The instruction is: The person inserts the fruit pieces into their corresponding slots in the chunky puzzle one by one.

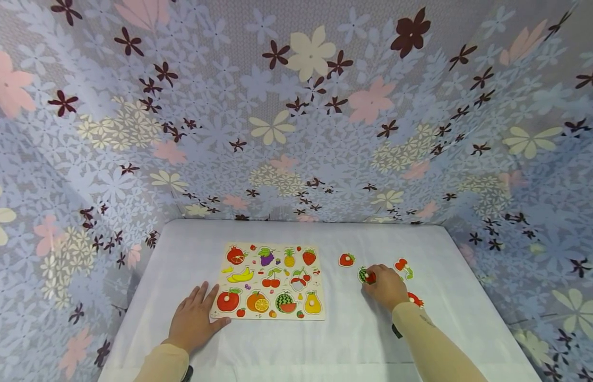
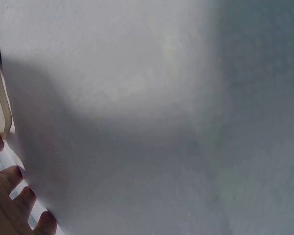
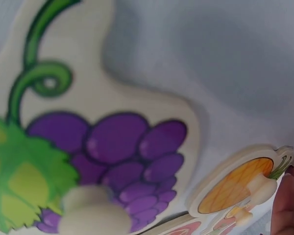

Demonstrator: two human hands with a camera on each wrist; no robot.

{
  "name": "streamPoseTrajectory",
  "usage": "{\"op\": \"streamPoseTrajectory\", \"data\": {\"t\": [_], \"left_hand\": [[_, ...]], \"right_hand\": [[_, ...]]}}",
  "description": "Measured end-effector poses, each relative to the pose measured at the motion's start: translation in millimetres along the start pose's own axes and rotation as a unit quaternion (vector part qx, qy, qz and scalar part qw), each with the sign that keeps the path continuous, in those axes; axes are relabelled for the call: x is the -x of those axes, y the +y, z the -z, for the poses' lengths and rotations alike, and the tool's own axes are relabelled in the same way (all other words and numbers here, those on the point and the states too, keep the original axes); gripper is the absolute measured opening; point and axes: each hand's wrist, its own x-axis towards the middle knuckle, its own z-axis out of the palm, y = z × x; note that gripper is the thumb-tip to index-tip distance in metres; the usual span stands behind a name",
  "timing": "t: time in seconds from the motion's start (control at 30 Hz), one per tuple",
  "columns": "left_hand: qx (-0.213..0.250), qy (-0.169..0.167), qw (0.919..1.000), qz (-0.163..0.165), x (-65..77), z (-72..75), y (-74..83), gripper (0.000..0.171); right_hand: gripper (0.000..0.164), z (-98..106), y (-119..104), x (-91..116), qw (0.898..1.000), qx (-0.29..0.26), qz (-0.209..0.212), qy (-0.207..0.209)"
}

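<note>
A fruit puzzle board (image 1: 252, 315) lies on the white-covered table. My left hand (image 1: 193, 318) rests at its lower left corner, fingers spread, thumb along the front edge; the left wrist view catches the fingers (image 2: 24, 200) at its left border. Right of the board, my right hand (image 1: 384, 286) pinches a watermelon puzzle piece (image 1: 362, 275), partly covered by the fingers. A strawberry piece (image 1: 346, 259) lies to its left, a cherry piece (image 1: 404, 268) to its right. In the right wrist view, a knobbed grape piece (image 3: 117, 139) and pineapple piece (image 3: 235, 183) lie near the fingers (image 3: 286, 200).
Part of a red fruit piece (image 1: 415, 300) shows beside the right wrist. The right forearm covers some of the table (image 1: 277, 350). Flower-patterned cloth (image 1: 296, 132) hangs behind and along both sides.
</note>
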Motion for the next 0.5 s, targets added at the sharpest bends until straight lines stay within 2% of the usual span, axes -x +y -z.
{"op": "streamPoseTrajectory", "data": {"t": [0.27, 0.5], "left_hand": [[-0.003, -0.008, 1.0, 0.003, 0.0, 1.2, 2.7, 0.099], [-0.002, -0.012, 0.9999, 0.009, -0.5, 1.6, 2.8, 0.101]], "right_hand": [[0.04, 1, -4, 4, 1.0, -0.008, 0.006, 0.015], [0.041, 4, -32, 8, 0.999, -0.04, 0.011, 0.009]]}}
